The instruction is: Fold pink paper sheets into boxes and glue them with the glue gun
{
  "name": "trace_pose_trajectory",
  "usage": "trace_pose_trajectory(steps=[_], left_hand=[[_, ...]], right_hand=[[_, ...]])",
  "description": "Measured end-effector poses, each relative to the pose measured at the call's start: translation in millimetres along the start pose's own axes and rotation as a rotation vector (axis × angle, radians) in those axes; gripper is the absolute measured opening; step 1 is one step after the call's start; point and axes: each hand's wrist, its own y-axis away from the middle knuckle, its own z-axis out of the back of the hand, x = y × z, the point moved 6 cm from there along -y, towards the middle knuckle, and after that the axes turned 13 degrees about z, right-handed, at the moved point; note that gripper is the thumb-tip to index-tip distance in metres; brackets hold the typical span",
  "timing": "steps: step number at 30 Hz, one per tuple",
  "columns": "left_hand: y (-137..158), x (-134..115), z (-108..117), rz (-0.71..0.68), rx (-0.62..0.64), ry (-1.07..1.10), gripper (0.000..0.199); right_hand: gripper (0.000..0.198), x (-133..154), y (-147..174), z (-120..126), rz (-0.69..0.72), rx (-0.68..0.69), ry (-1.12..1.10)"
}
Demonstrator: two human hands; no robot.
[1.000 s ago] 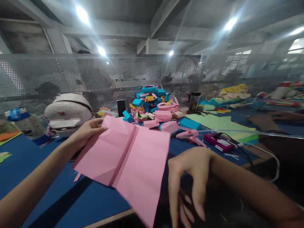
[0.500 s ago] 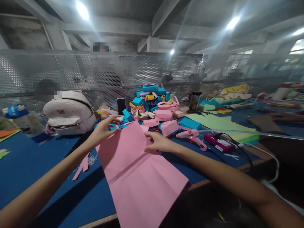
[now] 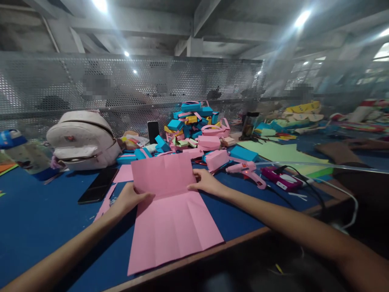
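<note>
A creased sheet of pink paper lies before me, its far part bent upward along a fold that runs across it. My left hand grips the left edge near this fold, thumb on top and fingers behind. On the opposite edge, my right hand pinches the paper at about the same height, its fingertips partly behind the sheet. Beyond the sheet rises a pile of small folded paper boxes in blue, pink and yellow. To the right of my right hand lies a pink glue gun with a small red light.
A black phone and pink paper strips lie left, near a white backpack and a bottle. At right are a purple power strip with cables and green paper sheets. A perforated metal screen stands behind.
My left hand has come down and nearer along the left edge. The pink sheet has turned squarer to me, its far part now standing bent up. The black phone has come into view.
</note>
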Motion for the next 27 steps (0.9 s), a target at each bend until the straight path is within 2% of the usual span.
trace_pose_trajectory(steps=[3, 5, 7, 10, 12, 16, 18, 20, 23, 27], left_hand=[[-8, 4, 0, -0.043, 0.008, -0.058, 0.033], [-10, 7, 0, -0.090, 0.039, -0.070, 0.031], [-10, 9, 1, -0.145, 0.063, -0.065, 0.025], [-5, 5, 2, -0.232, 0.107, -0.057, 0.032], [1, -6, 1, -0.311, 0.188, -0.063, 0.033], [20, -31, -6, -0.485, 0.411, -0.088, 0.049], [26, -36, -8, -0.538, 0.455, -0.125, 0.044], [31, -35, -9, -0.570, 0.465, -0.154, 0.034], [34, -27, -6, -0.587, 0.449, -0.151, 0.029], [33, -26, 14, -0.531, 0.250, -0.029, 0.020]], right_hand=[[0.027, -3, 0, 4, 0.005, 0.003, 0.093], [0.020, -2, 1, 6, 0.010, 0.008, 0.150], [0.018, 0, 2, 6, 0.032, 0.035, 0.174], [0.019, 7, 3, 2, 0.092, 0.109, 0.155], [0.024, 13, 3, -3, 0.132, 0.164, 0.136], [0.027, 29, 2, -14, 0.249, 0.322, 0.119], [0.027, 37, 3, -17, 0.316, 0.394, 0.158], [0.028, 41, 6, -17, 0.347, 0.420, 0.218], [0.027, 44, 10, -12, 0.326, 0.374, 0.231], [0.026, 53, 12, -1, 0.263, 0.185, 0.140]])
